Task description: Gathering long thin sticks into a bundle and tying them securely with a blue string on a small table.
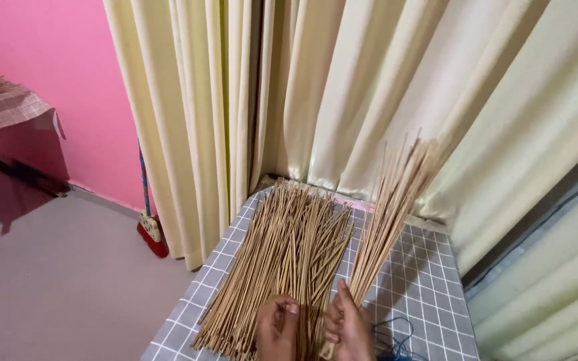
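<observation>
The right hand [350, 327] is closed around the lower end of a bunch [389, 214] of thin tan sticks, holding it tilted so the tips fan out up and to the right, against the cream curtain [342, 87]. The left hand [277, 329] rests on the near end of the pile [282, 257] of like sticks lying flat on the grey checked table [423, 287], fingers curled down among them; whether it pinches any stick I cannot tell. The step in hand looks like gathering: sticks picked from the pile and added to the held bunch. The next move would call for lifting a few sticks clear without dragging the rest, and keeping the bunch's ends level. A dark cord [393, 341] lies just right of the hands
</observation>
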